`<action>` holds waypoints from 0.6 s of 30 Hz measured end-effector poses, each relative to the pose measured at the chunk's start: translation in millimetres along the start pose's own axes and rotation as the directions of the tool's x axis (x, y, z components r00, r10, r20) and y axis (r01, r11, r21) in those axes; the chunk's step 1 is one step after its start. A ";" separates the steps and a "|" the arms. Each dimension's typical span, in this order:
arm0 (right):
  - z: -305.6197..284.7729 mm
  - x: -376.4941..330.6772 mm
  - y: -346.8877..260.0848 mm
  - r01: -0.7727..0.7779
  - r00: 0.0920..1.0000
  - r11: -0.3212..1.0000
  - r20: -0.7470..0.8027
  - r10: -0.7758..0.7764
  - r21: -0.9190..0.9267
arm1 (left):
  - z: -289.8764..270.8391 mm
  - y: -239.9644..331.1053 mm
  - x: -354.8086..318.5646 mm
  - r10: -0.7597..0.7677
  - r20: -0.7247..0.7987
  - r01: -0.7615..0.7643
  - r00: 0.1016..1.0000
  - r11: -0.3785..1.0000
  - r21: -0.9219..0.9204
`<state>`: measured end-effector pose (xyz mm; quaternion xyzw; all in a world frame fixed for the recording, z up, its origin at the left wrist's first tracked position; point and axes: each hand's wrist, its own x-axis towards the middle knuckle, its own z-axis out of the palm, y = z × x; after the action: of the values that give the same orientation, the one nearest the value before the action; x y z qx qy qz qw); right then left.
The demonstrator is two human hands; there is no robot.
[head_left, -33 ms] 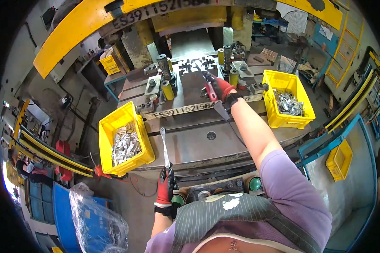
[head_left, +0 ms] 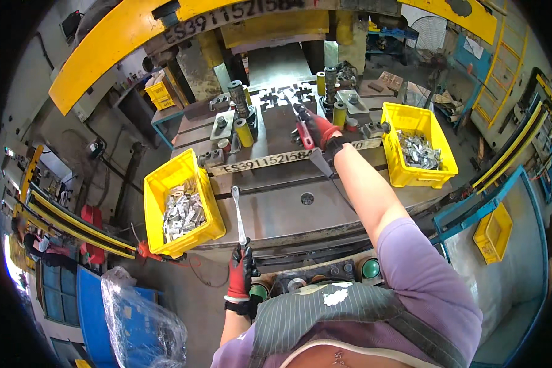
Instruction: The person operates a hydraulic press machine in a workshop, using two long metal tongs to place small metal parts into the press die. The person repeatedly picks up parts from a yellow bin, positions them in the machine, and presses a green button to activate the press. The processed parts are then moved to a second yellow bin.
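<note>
My left hand (head_left: 242, 270), in a red glove with dark fingers, is closed around the lower end of a silver wrench (head_left: 238, 214). The wrench stands nearly upright, its rounded ring head over the front of the press bed. My right hand (head_left: 322, 130), gloved alike, reaches far forward and grips a red-and-dark hand tool (head_left: 305, 134) with a cable or hose trailing from its rear. The front of this tool points at the brightly lit die (head_left: 270, 96), where a shiny metal piece (head_left: 288, 93) lies by its tip. My fingers partly cover the tool, so its exact kind is unclear.
Yellow bins of small metal pieces stand left (head_left: 218, 230) and right (head_left: 420, 178) on the press bed (head_left: 270, 211). Guide posts (head_left: 242, 101) flank the die. The yellow-edged press ram (head_left: 104, 61) arches above. Green buttons (head_left: 370, 268) sit on a panel near my body.
</note>
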<state>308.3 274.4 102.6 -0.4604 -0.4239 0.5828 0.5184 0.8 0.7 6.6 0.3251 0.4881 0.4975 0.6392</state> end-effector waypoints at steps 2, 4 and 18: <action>-1.1 14.4 6.8 -0.161 0.984 0.905 -0.007 0.178 0.395 | 2.1 3.5 -1.4 0.018 -0.021 -0.019 1.000 1.000 -0.023; -7.8 21.8 10.0 -0.123 0.990 0.920 -0.012 0.138 0.373 | 1.5 4.4 0.9 0.072 -0.045 -0.071 0.996 0.997 0.014; -129.6 -320.9 132.4 -0.088 0.854 0.631 -0.384 -0.350 -0.771 | -193.7 -61.5 -67.3 0.282 -0.850 -0.270 0.445 0.947 0.173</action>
<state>419.0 -56.2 -23.0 -0.7363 -0.5136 0.1664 0.4080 -165.1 -95.1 -89.2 0.1099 0.6854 0.6867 0.2158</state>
